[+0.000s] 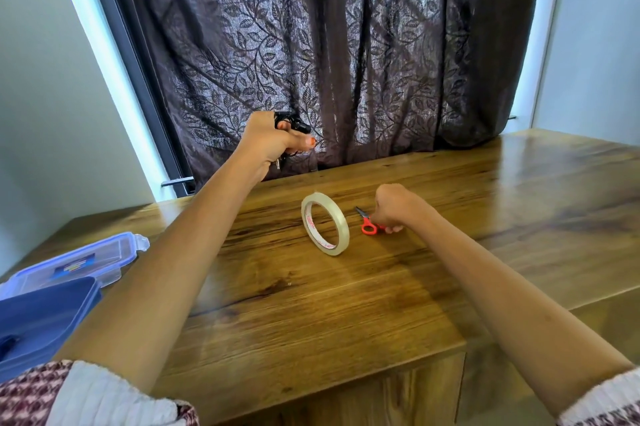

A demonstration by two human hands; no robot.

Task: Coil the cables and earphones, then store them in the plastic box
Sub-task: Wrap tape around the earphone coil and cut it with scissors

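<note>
The left hand (270,145) is raised above the desk's (311,304) far edge, in front of a dark leaf-patterned curtain (346,44). Its fingers (282,125) are curled round a coiled black cable (290,121), with the thumb laid across the front; loops stick out above the fist and a metal plug pokes out below it. The right hand (394,207) is down on the desk near the middle of the far edge, knuckles up. Its fingers (394,228) are curled over the red handle of a small pair of scissors (367,225), which lies flat with its blades pointing toward the far edge; 1 red loop shows beside the hand. Just left of the scissors and apart from them, a roll of clear tape (309,223) stands on its rim. The blue plastic box (41,314) sits open at the near left corner, partly hidden behind the left forearm. Its clear lid (86,259), with a blue rim and clips, lies just beyond it toward the left edge. Something dark shows inside the box at the picture's edge, too little to tell what. A patterned sleeve (86,394) with a white cuff shows at each lower corner.
</note>
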